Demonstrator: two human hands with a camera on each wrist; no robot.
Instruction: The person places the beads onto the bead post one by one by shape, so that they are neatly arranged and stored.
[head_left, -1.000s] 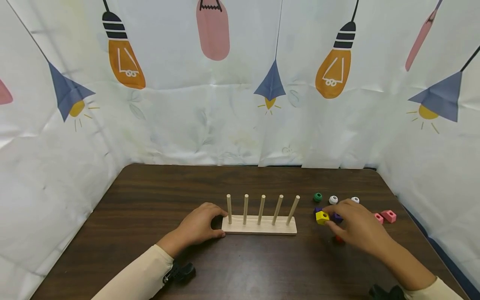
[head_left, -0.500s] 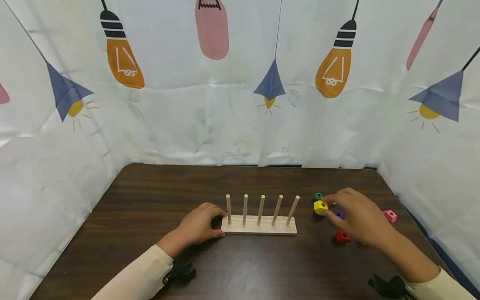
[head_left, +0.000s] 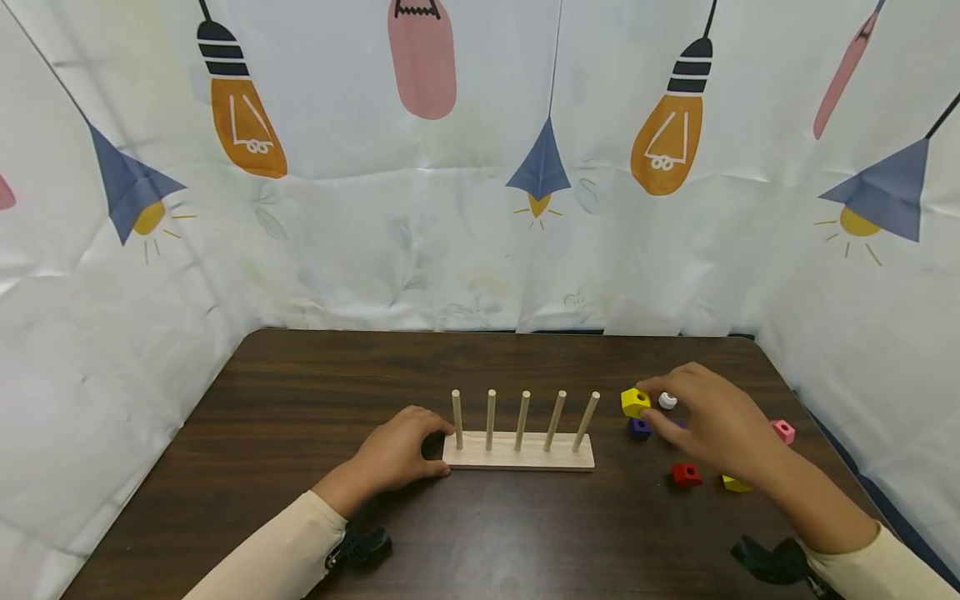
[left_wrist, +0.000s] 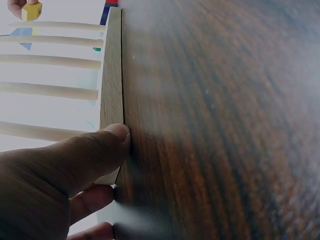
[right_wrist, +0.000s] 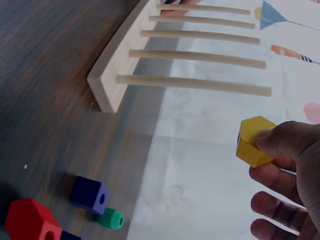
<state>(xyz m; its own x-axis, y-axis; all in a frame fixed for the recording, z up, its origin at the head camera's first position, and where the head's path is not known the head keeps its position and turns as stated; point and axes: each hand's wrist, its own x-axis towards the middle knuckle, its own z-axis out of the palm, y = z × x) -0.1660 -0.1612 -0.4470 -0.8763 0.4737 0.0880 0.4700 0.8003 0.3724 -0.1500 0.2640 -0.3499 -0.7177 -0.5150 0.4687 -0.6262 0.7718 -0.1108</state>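
A pale wooden peg board (head_left: 517,454) with several upright pegs stands on the table. My left hand (head_left: 401,450) grips its left end, the thumb on the front edge in the left wrist view and the other fingers partly hidden behind. Raised above the table on the right, my right hand (head_left: 712,417) pinches a yellow hexagonal bead (right_wrist: 255,141) between thumb and fingers. Below it lies a dark blue cube bead (right_wrist: 89,194), with a green bead (right_wrist: 111,219) close by in the right wrist view. The pegs bear no beads.
More loose beads lie around the right hand: a red one (head_left: 686,475), a white one (head_left: 667,401), a pink one (head_left: 783,431) and another yellow one (head_left: 737,483), partly covered by the wrist. A patterned white cloth (head_left: 480,250) hangs behind the brown table (head_left: 315,375).
The yellow bead has been lifted off the table and moved slightly away and left in my right hand. The red bead has come into fuller view. My left hand has stayed on the board.
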